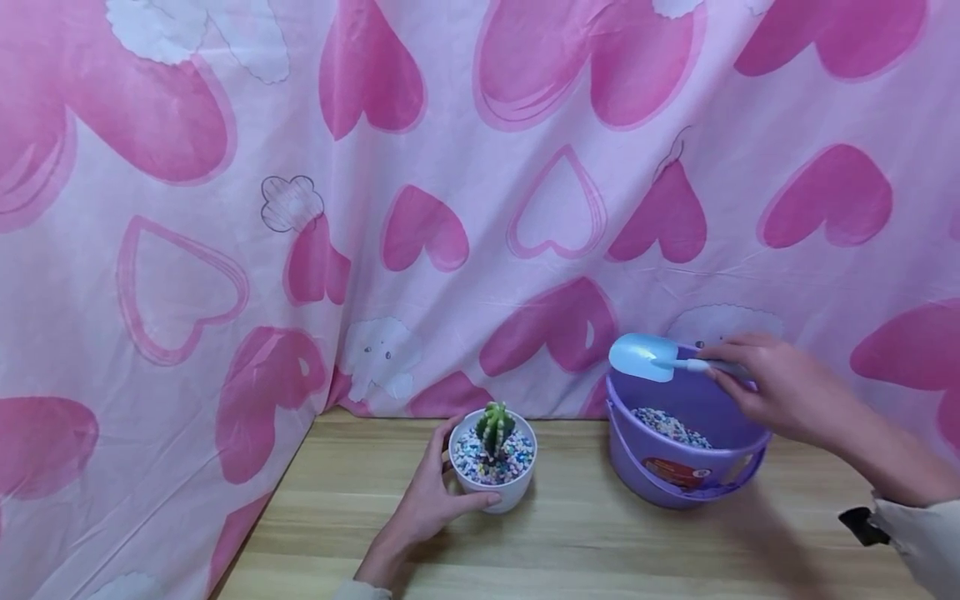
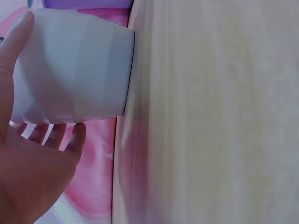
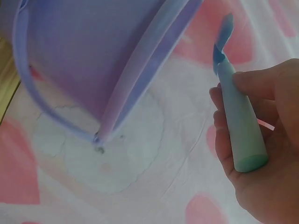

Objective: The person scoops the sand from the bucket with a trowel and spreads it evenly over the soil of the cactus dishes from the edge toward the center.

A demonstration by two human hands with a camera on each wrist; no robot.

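Observation:
My left hand [image 1: 429, 502] grips a small white flower pot [image 1: 516, 493], with the thumb along its near side and the fingers round the far left side. In the left wrist view the pot's base meets the wooden table. A green cactus [image 1: 495, 429] stands upright in it, ringed by multicoloured pebbles [image 1: 471, 463]. Over the rim of a purple bucket [image 1: 633, 457], my right hand [image 1: 783, 387] holds a light-blue hand trowel [image 1: 643, 358] by its handle [image 3: 240, 116]. The trowel's blade points left and shows a bare surface. More small coloured pebbles [image 1: 670, 426] lie inside the bucket.
Both pot and bucket stand on a wood-grain table [image 1: 570, 542], the bucket to the pot's right. A pink heart-patterned curtain [image 1: 450, 333] hangs behind and along the left side. The bucket's handle [image 1: 697, 492] hangs down at its front.

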